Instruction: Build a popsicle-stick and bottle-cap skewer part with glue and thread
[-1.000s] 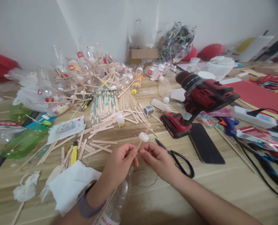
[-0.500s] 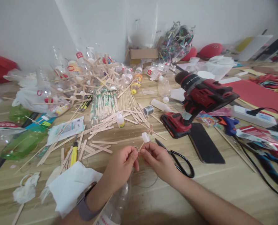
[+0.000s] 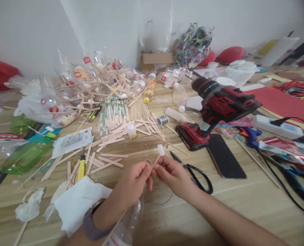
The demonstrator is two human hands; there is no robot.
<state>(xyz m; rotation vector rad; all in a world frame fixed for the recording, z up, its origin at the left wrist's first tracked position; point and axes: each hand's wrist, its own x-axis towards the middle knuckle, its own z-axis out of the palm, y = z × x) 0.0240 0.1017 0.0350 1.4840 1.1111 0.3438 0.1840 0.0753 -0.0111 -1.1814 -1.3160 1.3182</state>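
Note:
My left hand [image 3: 138,174] and my right hand [image 3: 171,174] meet over the near middle of the table, both with fingers pinched. Between their fingertips is a thin wooden skewer [image 3: 155,160], slanting up to the right. A white bottle cap [image 3: 161,150] sits on it just above my right fingers. A small thin loop [image 3: 148,162] shows at my left fingertips; its kind is unclear. Under my left forearm lies a clear plastic bottle [image 3: 121,232], partly hidden. Black-handled scissors [image 3: 199,177] lie just right of my right hand.
A red cordless drill [image 3: 218,102] stands at the right, beside a black phone [image 3: 226,157]. Craft sticks [image 3: 111,143], a small glue bottle [image 3: 132,131] and a wire spool [image 3: 162,120] lie ahead. White tissue [image 3: 80,201] and a yellow-handled screwdriver [image 3: 81,167] are left. Plastic bottles crowd the back.
The white cap has turned, now showing more edge-on and slightly further right. Both hands stay in nearly the same place, still pinching.

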